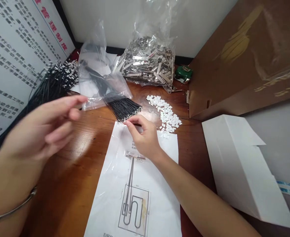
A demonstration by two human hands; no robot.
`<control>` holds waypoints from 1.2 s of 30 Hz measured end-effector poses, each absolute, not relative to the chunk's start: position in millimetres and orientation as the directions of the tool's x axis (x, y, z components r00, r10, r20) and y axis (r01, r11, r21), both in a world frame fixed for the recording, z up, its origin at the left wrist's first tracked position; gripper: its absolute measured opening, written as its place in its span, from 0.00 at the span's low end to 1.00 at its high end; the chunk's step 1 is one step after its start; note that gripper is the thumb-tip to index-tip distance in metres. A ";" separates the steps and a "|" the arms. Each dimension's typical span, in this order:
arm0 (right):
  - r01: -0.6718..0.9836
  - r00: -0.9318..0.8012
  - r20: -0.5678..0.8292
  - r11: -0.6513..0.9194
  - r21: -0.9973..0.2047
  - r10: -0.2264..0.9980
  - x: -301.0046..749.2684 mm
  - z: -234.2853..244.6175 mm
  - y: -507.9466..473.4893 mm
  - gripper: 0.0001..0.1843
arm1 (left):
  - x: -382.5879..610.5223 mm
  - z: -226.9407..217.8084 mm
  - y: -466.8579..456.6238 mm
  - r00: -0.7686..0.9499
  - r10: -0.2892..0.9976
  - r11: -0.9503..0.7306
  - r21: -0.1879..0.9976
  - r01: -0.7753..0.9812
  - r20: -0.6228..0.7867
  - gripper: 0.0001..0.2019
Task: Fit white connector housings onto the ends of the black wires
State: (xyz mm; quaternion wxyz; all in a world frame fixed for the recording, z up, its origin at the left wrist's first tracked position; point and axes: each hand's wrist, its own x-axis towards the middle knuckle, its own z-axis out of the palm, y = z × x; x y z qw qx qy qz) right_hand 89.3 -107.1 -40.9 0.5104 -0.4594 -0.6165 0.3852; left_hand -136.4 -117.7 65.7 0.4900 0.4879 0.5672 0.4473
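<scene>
The right hand is pinching wires; the left hand is hanging open. White-tipped wires are lying apart, apparently finished; white pieces are lying loose, apparently unused.

Bare left hand blurred, its forearm cut off at left, grip of bare right hand on thin black wires too small to tell, white printed paper sheet cut off below, glossy brown box cut off at right
</scene>
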 end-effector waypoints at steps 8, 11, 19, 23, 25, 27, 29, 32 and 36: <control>-0.107 0.019 0.077 0.079 -0.991 0.997 92.1 -41.8 -102.9 0.06 | -65.1 16.1 -110.2 0.329 0.850 0.426 0.904 0.031 -0.412 0.14; -0.155 0.032 0.056 0.061 -0.986 0.998 93.1 -41.8 -101.9 0.07 | -56.5 1.7 -106.1 0.336 0.867 0.405 0.913 -0.042 -0.369 0.16; -0.169 0.035 0.015 0.021 -0.985 0.999 93.7 -39.6 -101.2 0.07 | -56.4 -12.7 -103.0 0.278 0.924 0.315 0.935 -0.162 -0.263 0.14; -0.151 0.009 0.011 0.012 -0.989 1.000 93.5 -39.9 -102.6 0.07 | -59.2 -14.7 -105.4 0.260 0.936 0.282 0.947 -0.152 -0.237 0.14; -0.149 -0.012 0.008 0.006 -0.989 1.000 93.4 -40.2 -102.8 0.07 | -59.0 -15.2 -106.5 0.242 0.945 0.259 0.956 -0.138 -0.221 0.13; -0.153 -0.036 0.004 -0.001 -0.988 0.999 93.7 -40.3 -102.5 0.07 | -58.3 -15.6 -107.3 0.219 0.954 0.234 0.964 -0.124 -0.203 0.13; -0.155 -0.060 -0.009 -0.018 -0.988 0.998 94.3 -40.1 -101.9 0.08 | -57.4 -15.8 -107.9 0.199 0.961 0.216 0.970 -0.107 -0.192 0.13; -0.161 -0.085 -0.022 -0.036 -0.986 0.996 95.7 -40.0 -101.0 0.08 | -56.4 -15.6 -108.4 0.179 0.967 0.202 0.975 -0.096 -0.182 0.13; -0.173 -0.125 0.000 -0.022 -0.985 0.992 98.1 -39.2 -99.4 0.08 | -56.0 -16.0 -108.2 0.180 0.969 0.185 0.979 -0.085 -0.168 0.12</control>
